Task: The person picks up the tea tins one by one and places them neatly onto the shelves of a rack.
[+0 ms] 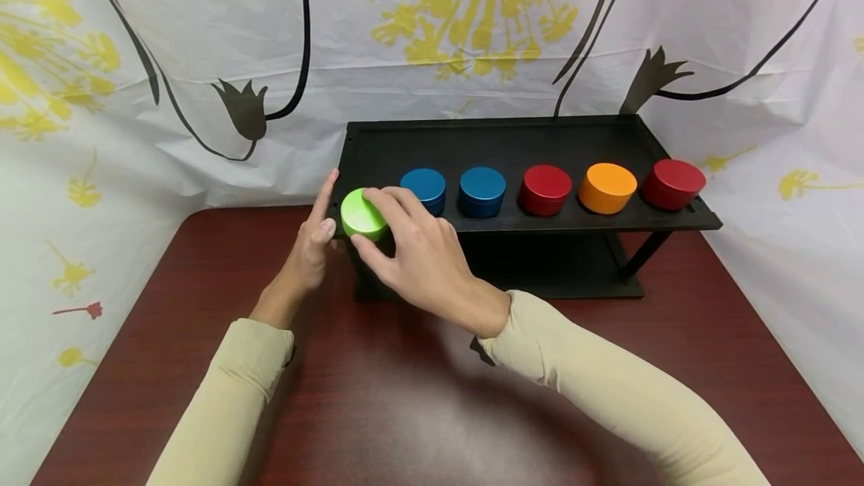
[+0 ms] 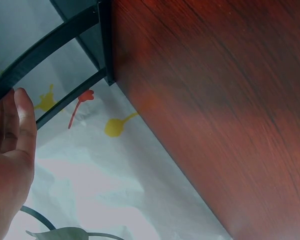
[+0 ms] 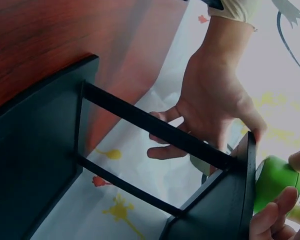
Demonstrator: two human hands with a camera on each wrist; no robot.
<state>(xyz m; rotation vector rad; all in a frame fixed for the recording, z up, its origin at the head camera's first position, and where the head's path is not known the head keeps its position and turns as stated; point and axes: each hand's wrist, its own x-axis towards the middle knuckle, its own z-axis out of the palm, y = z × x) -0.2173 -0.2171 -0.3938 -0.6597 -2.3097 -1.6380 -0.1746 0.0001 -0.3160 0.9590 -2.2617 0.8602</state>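
My right hand point(image 1: 421, 253) grips a bright green round tin point(image 1: 361, 214) between thumb and fingers at the left front corner of a black two-tier shelf point(image 1: 513, 145). In the right wrist view the green tin point(image 3: 277, 182) sits against the upper shelf board. My left hand point(image 1: 310, 246) is at the shelf's left end, its thumb by the top edge and its fingers extended along the side. Seen from the left wrist, straight fingers point(image 2: 24, 120) reach up to the black frame. To the right of the green tin stand a blue tin point(image 1: 424, 187) and another blue tin point(image 1: 482, 191).
Farther along the upper board stand a red tin point(image 1: 544, 190), an orange tin point(image 1: 607, 187) and another red tin point(image 1: 673, 184) at the right end. The shelf rests on a reddish-brown table point(image 1: 418, 411). Patterned white cloth point(image 1: 432, 88) hangs behind and at both sides.
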